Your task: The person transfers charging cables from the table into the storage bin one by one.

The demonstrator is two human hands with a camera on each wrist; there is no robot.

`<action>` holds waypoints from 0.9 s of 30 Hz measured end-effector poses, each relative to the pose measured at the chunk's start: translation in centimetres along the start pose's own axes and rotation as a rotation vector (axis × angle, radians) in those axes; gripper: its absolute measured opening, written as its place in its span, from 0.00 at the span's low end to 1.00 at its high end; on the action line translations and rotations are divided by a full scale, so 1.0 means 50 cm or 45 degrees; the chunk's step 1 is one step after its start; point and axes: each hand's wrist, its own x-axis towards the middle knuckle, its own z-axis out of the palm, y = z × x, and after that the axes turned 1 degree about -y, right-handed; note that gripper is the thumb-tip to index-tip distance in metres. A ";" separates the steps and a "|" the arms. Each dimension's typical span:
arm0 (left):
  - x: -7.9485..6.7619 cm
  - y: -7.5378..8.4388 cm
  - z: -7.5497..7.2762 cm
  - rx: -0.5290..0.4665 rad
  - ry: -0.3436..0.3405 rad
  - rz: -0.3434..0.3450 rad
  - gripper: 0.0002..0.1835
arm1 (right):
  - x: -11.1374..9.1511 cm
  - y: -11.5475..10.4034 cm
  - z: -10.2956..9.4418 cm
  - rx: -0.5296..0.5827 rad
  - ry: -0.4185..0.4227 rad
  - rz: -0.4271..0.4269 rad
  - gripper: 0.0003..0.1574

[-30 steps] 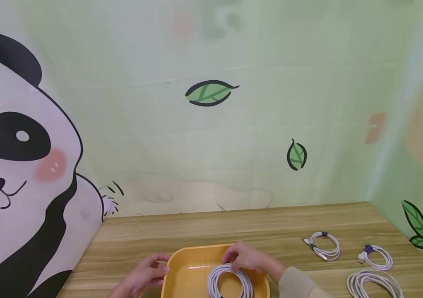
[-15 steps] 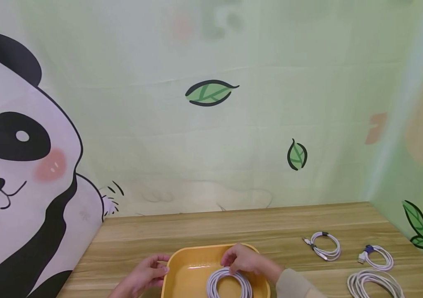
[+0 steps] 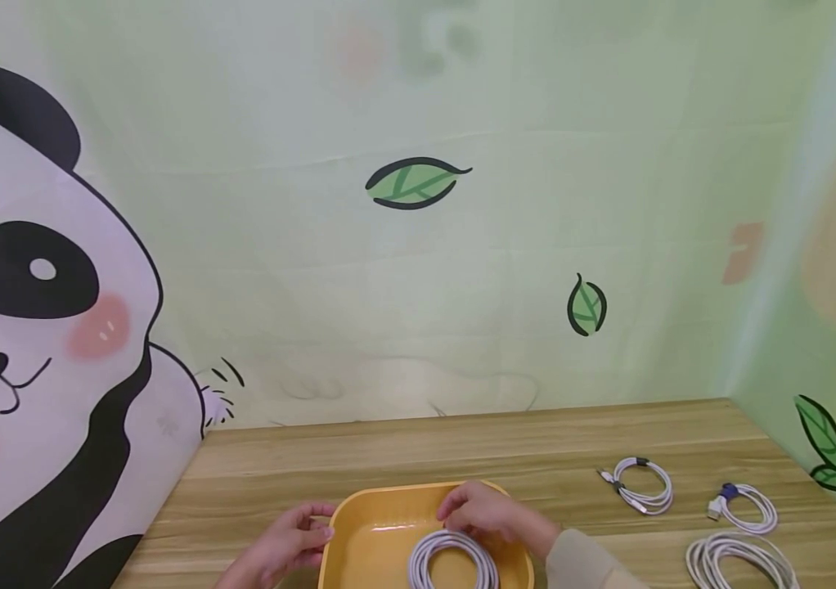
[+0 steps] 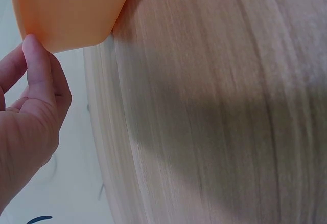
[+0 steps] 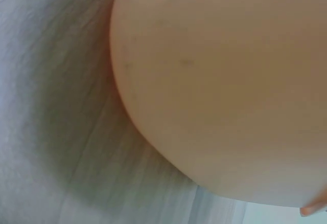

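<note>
A yellow-orange tray (image 3: 370, 540) stands at the table's front, cut off by the head view's lower edge. Inside it, towards the right, lies a coiled white cable (image 3: 421, 560). Just above the coil's far side, my right hand (image 3: 487, 515) reaches over the tray with bent fingers; the fingertips sit close to the cable and do not visibly clasp it. At the tray's left far corner, my left hand (image 3: 285, 540) touches the outer wall with thumb and fingers. The left wrist view shows its thumb (image 4: 38, 63) against the tray's edge. In the right wrist view, the tray wall (image 5: 204, 96) hides most of the hand.
Right of the tray, several coiled white cables lie on the wooden table (image 3: 536, 442): one with black ties (image 3: 642, 491), one with a blue tie (image 3: 749, 507), and a thicker coil (image 3: 738, 556) near the front. A printed panda backdrop (image 3: 278, 245) stands behind.
The coiled cable has settled slightly lower in the tray, and my right hand's fingers have come away from its far side. The left hand stays at the tray.
</note>
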 end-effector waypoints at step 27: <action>0.002 0.001 0.000 0.019 0.011 -0.031 0.25 | -0.029 -0.045 -0.052 0.133 0.017 0.130 0.16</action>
